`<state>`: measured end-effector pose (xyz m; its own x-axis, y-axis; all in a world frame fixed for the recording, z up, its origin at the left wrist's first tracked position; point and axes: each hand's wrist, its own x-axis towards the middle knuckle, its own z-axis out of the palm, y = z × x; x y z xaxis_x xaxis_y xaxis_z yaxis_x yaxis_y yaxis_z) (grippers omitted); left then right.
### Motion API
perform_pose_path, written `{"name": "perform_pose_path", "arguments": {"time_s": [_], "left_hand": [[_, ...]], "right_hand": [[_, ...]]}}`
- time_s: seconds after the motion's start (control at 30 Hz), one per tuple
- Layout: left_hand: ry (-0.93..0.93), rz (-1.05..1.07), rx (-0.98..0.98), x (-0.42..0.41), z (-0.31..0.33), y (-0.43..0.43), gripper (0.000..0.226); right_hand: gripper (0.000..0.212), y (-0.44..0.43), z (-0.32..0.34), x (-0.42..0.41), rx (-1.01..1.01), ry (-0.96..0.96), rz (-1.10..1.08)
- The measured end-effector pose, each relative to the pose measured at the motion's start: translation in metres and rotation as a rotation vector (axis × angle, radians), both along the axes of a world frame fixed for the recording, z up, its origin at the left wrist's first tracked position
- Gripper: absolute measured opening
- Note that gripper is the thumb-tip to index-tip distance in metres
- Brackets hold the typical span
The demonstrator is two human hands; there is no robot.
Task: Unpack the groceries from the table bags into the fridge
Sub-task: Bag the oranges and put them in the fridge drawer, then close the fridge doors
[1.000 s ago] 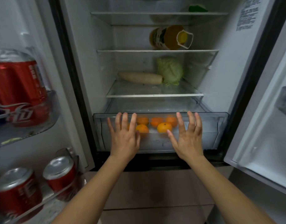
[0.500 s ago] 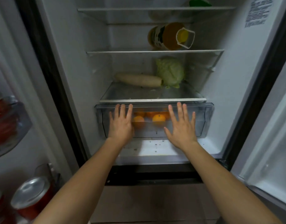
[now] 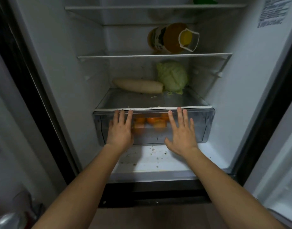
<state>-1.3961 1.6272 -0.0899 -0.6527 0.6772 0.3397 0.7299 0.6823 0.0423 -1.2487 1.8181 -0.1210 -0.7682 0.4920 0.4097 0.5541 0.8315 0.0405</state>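
The fridge stands open in front of me. Its clear crisper drawer [image 3: 203, 126] sits pushed in under the lowest glass shelf [image 3: 151, 100], with several oranges [image 3: 151, 120] showing blurred through its front. My left hand [image 3: 120, 131] lies flat against the drawer's left front, fingers apart and holding nothing. My right hand [image 3: 181, 134] presses flat on the right front in the same way. On the shelf above lie a white radish [image 3: 138, 85] and a green cabbage [image 3: 172, 76]. A juice bottle [image 3: 171, 38] lies on its side one shelf higher.
The fridge floor [image 3: 158, 161] below the drawer is white and speckled with crumbs. The left door [image 3: 18, 146] swings out at my left, with a can top [image 3: 4, 220] at the bottom corner. The right door's inner side [image 3: 277, 162] stands at the right.
Both flat hands have pushed the drawer from pulled out to fully in under the shelf. My view has moved closer and to the right, so the red cans in the left door have left view.
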Motion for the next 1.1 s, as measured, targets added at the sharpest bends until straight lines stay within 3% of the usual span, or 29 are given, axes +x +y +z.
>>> {"name": "perform_pose_path", "arguments": {"time_s": [0.17,0.3,0.43,0.73,0.9,1.03,1.1], "left_hand": [[-0.092,-0.003,-0.063,0.011,0.019,-0.008,0.089],[0.028,-0.037,0.067,0.03,0.02,-0.025,0.067],[0.153,-0.149,0.254,0.06,0.004,-0.036,0.053],[0.014,-0.537,0.516,0.184,-0.011,0.014,0.057],[-0.074,-0.746,0.571,0.291,0.0,0.046,0.059],[-0.023,-0.862,0.604,0.358,0.028,0.059,0.07],[-0.092,-0.849,0.666,0.378,0.04,0.066,0.077]], "right_hand": [[0.093,-0.012,0.024,0.019,-0.072,-0.031,0.027],[0.073,-0.03,0.018,0.054,-0.095,0.104,0.01],[0.066,-0.042,0.014,0.101,-0.042,0.2,-0.041],[0.035,-0.079,0.025,0.267,0.212,0.371,-0.218],[0.035,-0.087,0.024,0.378,0.281,0.392,-0.41],[0.038,-0.085,0.046,0.446,0.209,0.572,-0.589],[0.039,-0.078,0.056,0.467,0.117,0.709,-0.646]]}}
